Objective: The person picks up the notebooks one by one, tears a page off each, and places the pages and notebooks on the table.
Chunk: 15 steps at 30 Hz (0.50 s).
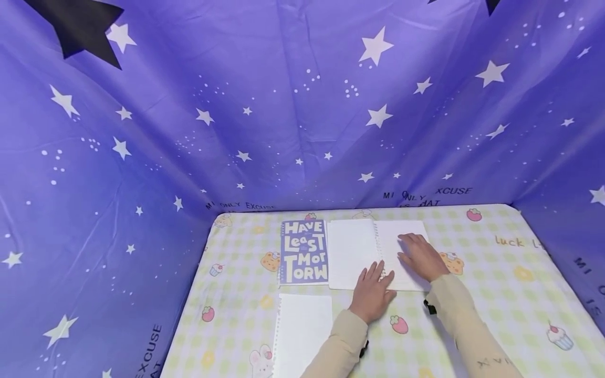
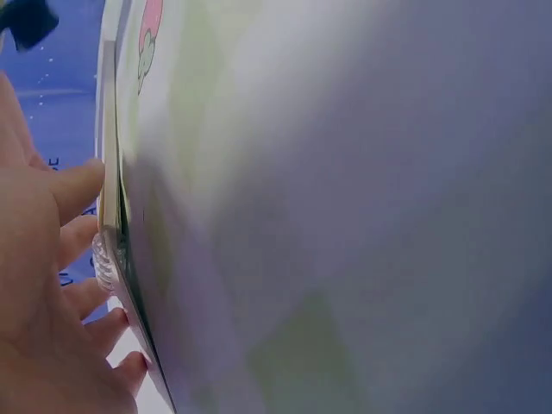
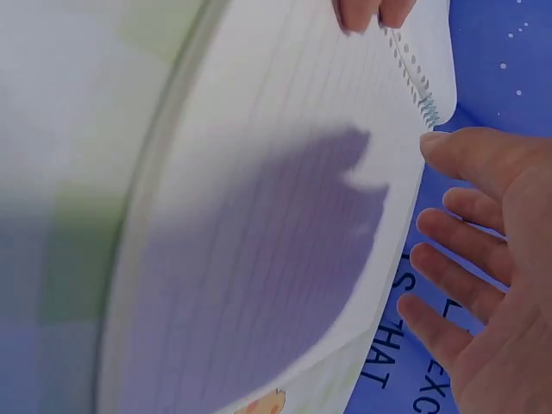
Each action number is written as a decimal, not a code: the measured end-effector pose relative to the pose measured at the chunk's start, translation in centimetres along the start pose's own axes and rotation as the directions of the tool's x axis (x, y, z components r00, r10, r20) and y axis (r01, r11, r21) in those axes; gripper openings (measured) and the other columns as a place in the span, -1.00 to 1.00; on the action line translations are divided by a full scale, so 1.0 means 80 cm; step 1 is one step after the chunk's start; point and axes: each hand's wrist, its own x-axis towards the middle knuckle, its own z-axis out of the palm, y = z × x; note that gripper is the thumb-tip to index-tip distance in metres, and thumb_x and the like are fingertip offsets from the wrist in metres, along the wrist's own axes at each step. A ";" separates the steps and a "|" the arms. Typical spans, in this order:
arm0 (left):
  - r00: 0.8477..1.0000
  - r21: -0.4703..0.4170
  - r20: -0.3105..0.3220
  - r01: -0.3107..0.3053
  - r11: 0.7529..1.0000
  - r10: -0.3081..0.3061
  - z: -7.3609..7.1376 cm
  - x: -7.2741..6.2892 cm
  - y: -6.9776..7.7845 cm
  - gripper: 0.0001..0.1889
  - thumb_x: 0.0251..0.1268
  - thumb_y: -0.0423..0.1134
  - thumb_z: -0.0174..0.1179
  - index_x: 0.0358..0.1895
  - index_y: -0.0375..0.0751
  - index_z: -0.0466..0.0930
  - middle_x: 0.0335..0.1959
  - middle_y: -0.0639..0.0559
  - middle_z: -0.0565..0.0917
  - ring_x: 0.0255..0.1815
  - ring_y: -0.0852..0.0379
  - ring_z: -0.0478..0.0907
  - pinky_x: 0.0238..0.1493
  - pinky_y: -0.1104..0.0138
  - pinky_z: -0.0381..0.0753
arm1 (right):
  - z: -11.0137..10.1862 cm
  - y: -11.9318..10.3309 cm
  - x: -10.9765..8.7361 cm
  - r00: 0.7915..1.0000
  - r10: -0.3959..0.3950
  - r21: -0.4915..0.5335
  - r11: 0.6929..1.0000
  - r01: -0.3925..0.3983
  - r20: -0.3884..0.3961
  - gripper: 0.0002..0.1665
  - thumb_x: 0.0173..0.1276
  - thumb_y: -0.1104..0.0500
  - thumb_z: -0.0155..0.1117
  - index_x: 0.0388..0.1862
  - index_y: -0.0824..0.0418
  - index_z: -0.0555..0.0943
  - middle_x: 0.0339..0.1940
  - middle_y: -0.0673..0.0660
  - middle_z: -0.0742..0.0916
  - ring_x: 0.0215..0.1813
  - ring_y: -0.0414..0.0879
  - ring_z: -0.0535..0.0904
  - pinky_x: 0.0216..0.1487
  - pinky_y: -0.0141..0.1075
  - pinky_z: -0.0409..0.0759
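A spiral notebook (image 1: 352, 252) lies open on the table, blank on its left page and lined on its right page (image 3: 259, 216). My left hand (image 1: 372, 294) rests with spread fingers at the lower end of the spiral binding (image 2: 102, 263), thumb and fingers touching the pages. Over the lined page is my right hand (image 1: 423, 257), its fingers extended and nothing held in them. In the right wrist view this hand (image 3: 483, 241) is raised off the paper and casts a shadow on it. Fingertips of the left hand (image 3: 362, 15) show at the top there.
Left of the open notebook lies a purple notebook (image 1: 304, 265) with large white lettering. Nearer the front is another spiral notebook (image 1: 302, 331), showing a blank white side, partly behind the left sleeve. A checked tablecloth (image 1: 496, 294) covers the table; purple star-printed curtains (image 1: 283, 131) surround it.
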 end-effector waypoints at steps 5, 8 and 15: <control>0.998 0.035 -0.052 0.026 0.999 -0.025 0.000 -0.006 0.004 -0.52 0.42 0.10 0.09 0.38 0.26 0.46 0.50 0.09 0.34 0.52 0.12 0.25 0.47 0.22 0.30 | 0.012 0.000 0.018 1.000 0.018 -0.043 0.999 -0.018 -0.010 -0.45 0.34 0.27 0.24 0.24 0.54 0.44 0.17 0.51 0.56 0.24 0.41 0.42 0.31 0.25 0.39; 0.997 0.039 -0.065 0.048 0.998 -0.045 -0.002 -0.011 0.007 -0.54 0.39 0.05 0.14 0.35 0.26 0.49 0.48 0.10 0.37 0.50 0.12 0.28 0.46 0.22 0.32 | 0.024 0.000 0.028 1.000 0.024 -0.082 0.996 -0.025 -0.019 -0.47 0.36 0.28 0.19 0.23 0.56 0.43 0.18 0.53 0.54 0.25 0.43 0.40 0.31 0.25 0.38; 0.997 0.025 -0.058 0.052 0.998 -0.051 -0.007 -0.016 0.013 -0.54 0.40 0.10 0.12 0.34 0.27 0.50 0.48 0.11 0.37 0.50 0.14 0.27 0.46 0.24 0.31 | 0.040 0.001 0.040 0.998 0.070 -0.095 0.993 -0.070 -0.006 -0.40 0.53 0.12 0.05 0.30 0.58 0.33 0.26 0.57 0.46 0.32 0.48 0.31 0.37 0.29 0.28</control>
